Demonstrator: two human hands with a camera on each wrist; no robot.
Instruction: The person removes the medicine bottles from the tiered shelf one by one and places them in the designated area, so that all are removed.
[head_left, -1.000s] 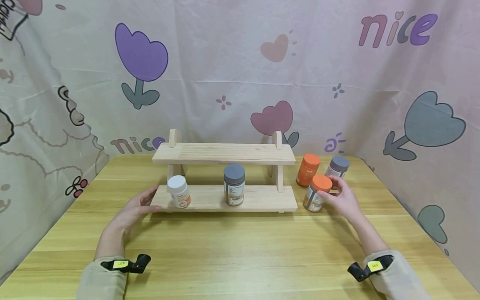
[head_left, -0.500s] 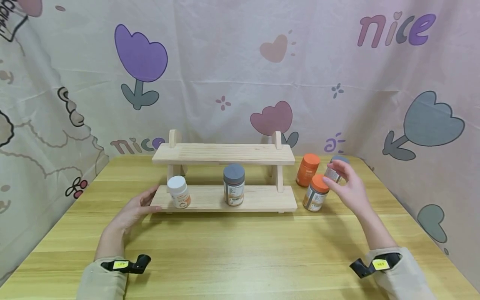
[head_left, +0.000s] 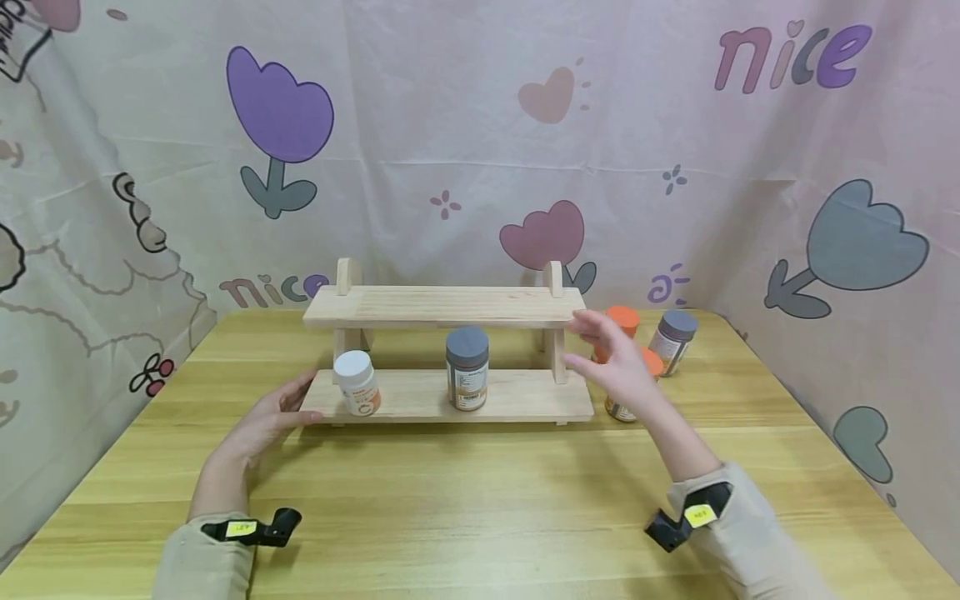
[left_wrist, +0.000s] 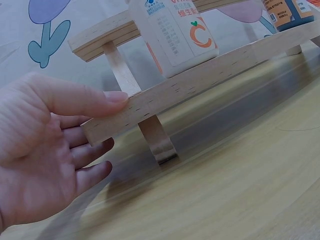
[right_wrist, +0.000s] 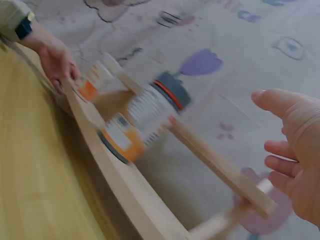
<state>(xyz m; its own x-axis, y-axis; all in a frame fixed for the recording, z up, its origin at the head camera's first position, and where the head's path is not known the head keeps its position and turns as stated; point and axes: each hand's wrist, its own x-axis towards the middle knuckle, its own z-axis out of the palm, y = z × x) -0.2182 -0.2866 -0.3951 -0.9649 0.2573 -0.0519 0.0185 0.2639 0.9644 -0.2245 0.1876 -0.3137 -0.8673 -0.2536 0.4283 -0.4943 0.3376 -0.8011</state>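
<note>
A two-tier wooden shelf [head_left: 450, 306] stands on the table. Its lower board carries a white bottle [head_left: 357, 382] at the left and a grey-lidded jar [head_left: 467, 367] in the middle. My left hand [head_left: 270, 418] rests at the lower board's left end, thumb [left_wrist: 95, 100] on the board's edge, fingers straight beneath it. My right hand [head_left: 611, 362] hovers empty with spread fingers by the shelf's right end, in front of two orange-lidded jars [head_left: 622, 318]. The nearer orange-lidded jar [head_left: 651, 367] is mostly hidden behind it.
A second grey-lidded jar [head_left: 673, 340] stands at the back right of the wooden table [head_left: 480, 500]. A printed cloth backdrop [head_left: 480, 142] closes off the back and both sides. The shelf's upper board holds nothing.
My right hand has left the orange-lidded jar on the table and swung left, empty, toward the shelf's right end. The left hand has not moved.
</note>
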